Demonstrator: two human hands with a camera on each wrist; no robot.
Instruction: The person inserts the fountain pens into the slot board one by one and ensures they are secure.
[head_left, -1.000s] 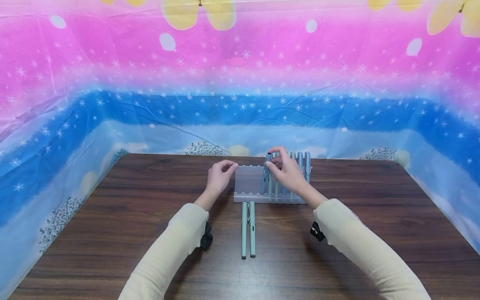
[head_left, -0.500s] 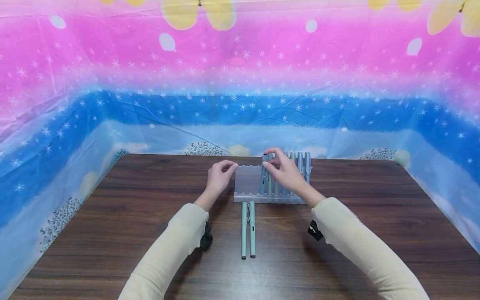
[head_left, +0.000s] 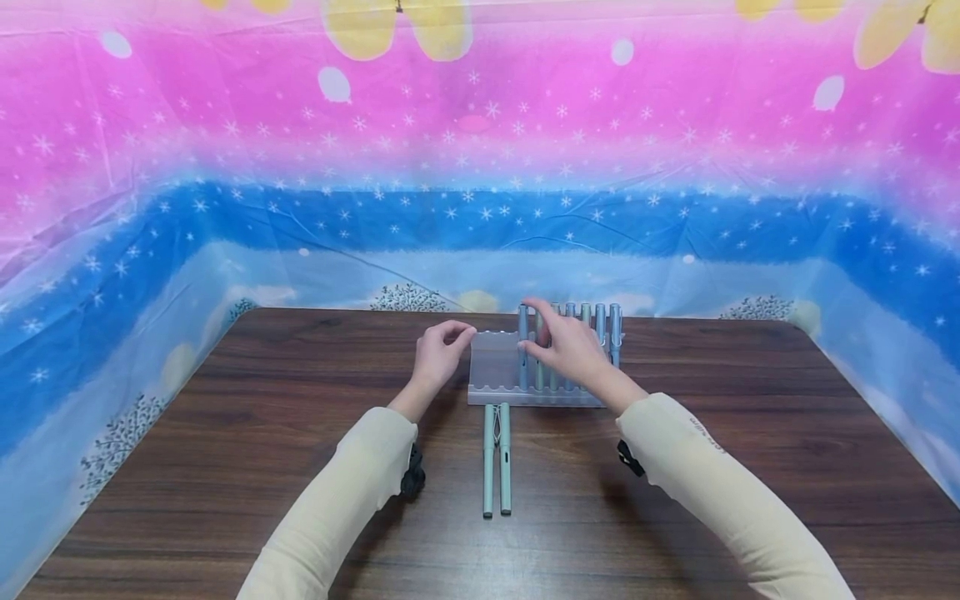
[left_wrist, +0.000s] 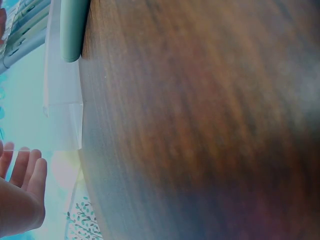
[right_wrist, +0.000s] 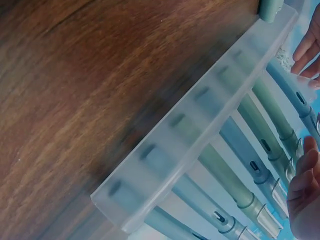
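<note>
A clear pen rack (head_left: pixel 495 360) stands near the back of the table, with several blue and green pens upright on its right part. My left hand (head_left: pixel 437 360) pinches the rack's upper left corner between thumb and index finger. At the leftmost blue pen (head_left: pixel 523 367), my right hand (head_left: pixel 576 348) has its index fingertip by the pen's top and its thumb lower down, with the two spread apart. That pen rests upright in a slot, its neighbours partly hidden behind the hand. In the right wrist view the pens (right_wrist: pixel 227 175) lean in a row along the rack.
Two green pens, a left one (head_left: pixel 488 467) and a right one (head_left: pixel 505 471), lie side by side on the wooden table (head_left: pixel 300 467) in front of the rack. A patterned cloth (head_left: pixel 480 217) rises behind the table's back edge.
My right hand has brought the blue pen slightly left and upright into the rack's slot, and its thumb and index finger have spread apart. The left hand has stayed at the rack's corner.
</note>
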